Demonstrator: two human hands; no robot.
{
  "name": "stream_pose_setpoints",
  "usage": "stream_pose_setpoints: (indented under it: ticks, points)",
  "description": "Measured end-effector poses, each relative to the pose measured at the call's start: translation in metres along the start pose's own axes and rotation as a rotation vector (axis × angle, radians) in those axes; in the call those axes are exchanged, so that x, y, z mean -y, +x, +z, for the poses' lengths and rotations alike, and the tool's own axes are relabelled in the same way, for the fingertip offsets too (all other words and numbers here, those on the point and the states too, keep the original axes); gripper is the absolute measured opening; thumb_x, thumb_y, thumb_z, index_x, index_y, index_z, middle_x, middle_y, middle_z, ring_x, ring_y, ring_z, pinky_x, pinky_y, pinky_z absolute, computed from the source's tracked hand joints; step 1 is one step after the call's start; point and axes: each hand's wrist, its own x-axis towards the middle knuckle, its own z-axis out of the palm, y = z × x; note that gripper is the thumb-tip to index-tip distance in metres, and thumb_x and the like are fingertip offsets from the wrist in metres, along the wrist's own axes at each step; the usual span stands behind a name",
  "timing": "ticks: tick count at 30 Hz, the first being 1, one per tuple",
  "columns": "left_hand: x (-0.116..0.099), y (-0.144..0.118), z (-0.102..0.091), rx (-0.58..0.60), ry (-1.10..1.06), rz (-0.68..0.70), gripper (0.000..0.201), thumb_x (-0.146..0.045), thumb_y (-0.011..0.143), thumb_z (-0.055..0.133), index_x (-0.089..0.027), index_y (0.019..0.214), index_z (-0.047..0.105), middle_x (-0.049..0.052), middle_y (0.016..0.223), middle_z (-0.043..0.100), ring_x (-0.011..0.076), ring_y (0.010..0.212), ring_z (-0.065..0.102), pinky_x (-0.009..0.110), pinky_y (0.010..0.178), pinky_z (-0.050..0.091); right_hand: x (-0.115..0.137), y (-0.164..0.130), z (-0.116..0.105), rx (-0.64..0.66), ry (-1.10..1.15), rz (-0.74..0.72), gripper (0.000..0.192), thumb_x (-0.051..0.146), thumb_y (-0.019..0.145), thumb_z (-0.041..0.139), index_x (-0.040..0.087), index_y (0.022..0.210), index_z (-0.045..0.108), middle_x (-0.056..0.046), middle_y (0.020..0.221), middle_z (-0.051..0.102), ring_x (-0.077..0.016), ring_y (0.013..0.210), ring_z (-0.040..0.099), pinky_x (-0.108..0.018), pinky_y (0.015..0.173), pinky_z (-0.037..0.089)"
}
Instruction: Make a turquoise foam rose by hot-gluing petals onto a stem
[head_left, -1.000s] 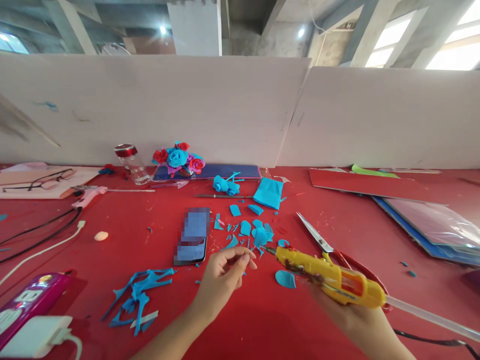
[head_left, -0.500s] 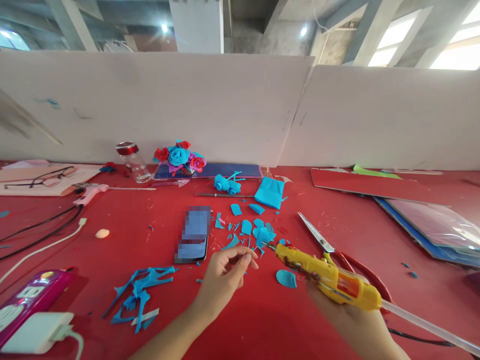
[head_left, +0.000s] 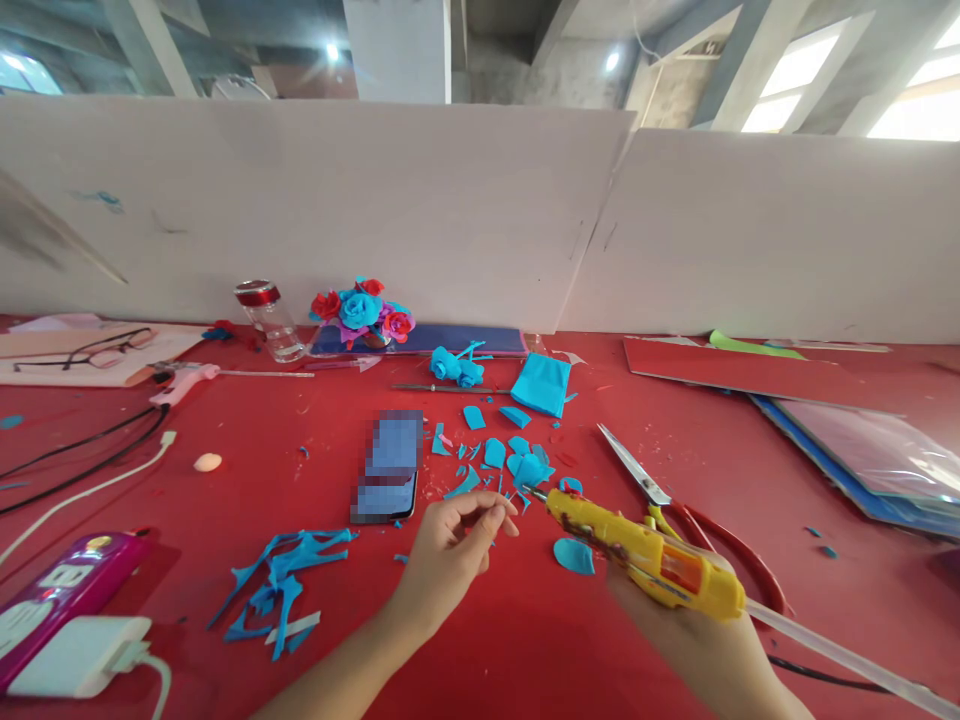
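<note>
My right hand [head_left: 679, 625] is wrapped round a yellow hot glue gun [head_left: 637, 545], its metal nozzle aimed left at my left fingertips, with a small gap between. A clear glue stick [head_left: 840, 655] pokes out of the gun's back end. My left hand [head_left: 457, 545] is closed in a pinch; a thin sliver shows at the fingertips, too small to name. Just beyond the hands lie cut blue petal pieces [head_left: 529, 467], and one loose blue petal [head_left: 574, 556] rests below the nozzle. Open-bladed scissors [head_left: 634, 465] with red handles lie partly behind the gun.
A phone [head_left: 390, 465] lies left of the petals, near blue scraps [head_left: 281, 590]. Behind stand a paper flower bouquet [head_left: 362, 315], a glass bottle [head_left: 271, 320], blue roses [head_left: 456, 367] and folded blue paper [head_left: 541, 385]. A power strip [head_left: 71, 580] and a pink-handled tool [head_left: 186, 382] sit left.
The glue gun in my right hand has shifted slightly left, its nozzle a little nearer my left fingertips. My left hand keeps its pinch. The camera view has moved very slightly.
</note>
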Motion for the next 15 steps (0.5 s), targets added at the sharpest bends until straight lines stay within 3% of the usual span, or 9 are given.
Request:
stream_pose_setpoints:
  ticks: [6,15]
  points:
    - [0.000,0.001,0.000,-0.011,-0.011,-0.002,0.028,-0.040,0.083,0.053,-0.015,0.083,0.064,0.003,0.075,0.062,0.0020,0.038,0.027,0.020,0.038,0.018,0.002,-0.004,0.006,-0.032,0.108,0.066,0.014,0.030,0.068,0.054,0.022,0.057,0.054,0.002,0.048,0.052,-0.0127,0.041,0.046,-0.024,0.038,0.039]
    - [0.000,0.002,-0.001,-0.024,-0.073,-0.001,0.026,-0.039,0.082,0.055,-0.015,0.082,0.065,0.003,0.073,0.060,0.0006,0.038,0.025,0.019,0.038,0.018,0.009,0.002,-0.007,-0.073,-0.017,0.021,0.015,0.033,0.069,0.054,0.023,0.061,0.062,0.002,0.050,0.058,-0.0137,0.042,0.052,-0.024,0.043,0.046]
